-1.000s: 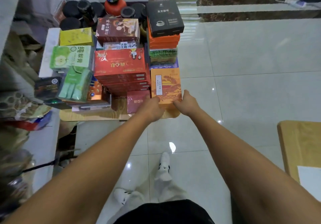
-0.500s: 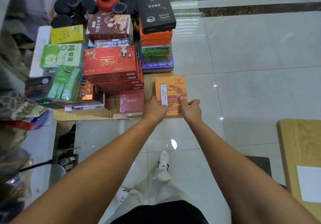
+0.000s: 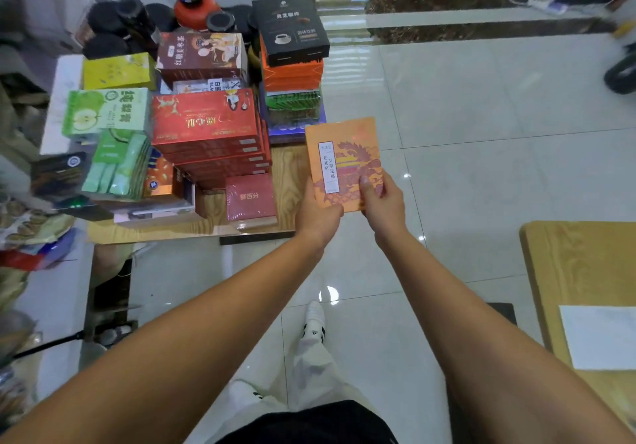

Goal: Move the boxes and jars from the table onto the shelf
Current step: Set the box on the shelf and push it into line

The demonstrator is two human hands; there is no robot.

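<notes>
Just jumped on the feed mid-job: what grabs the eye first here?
The orange box, held by left hand and right hand at its near edge, over the right side of the table. Behind it the table is crammed: a red stack in the middle, a black box topping the right pile, dark jars at the back.

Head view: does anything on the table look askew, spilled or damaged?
Nothing spilled or visibly damaged. The black coffee box sits skewed atop the orange stack; the pale green box leans tilted near the left edge of the table. The left hand and right hand hold a flat orange box.
</notes>
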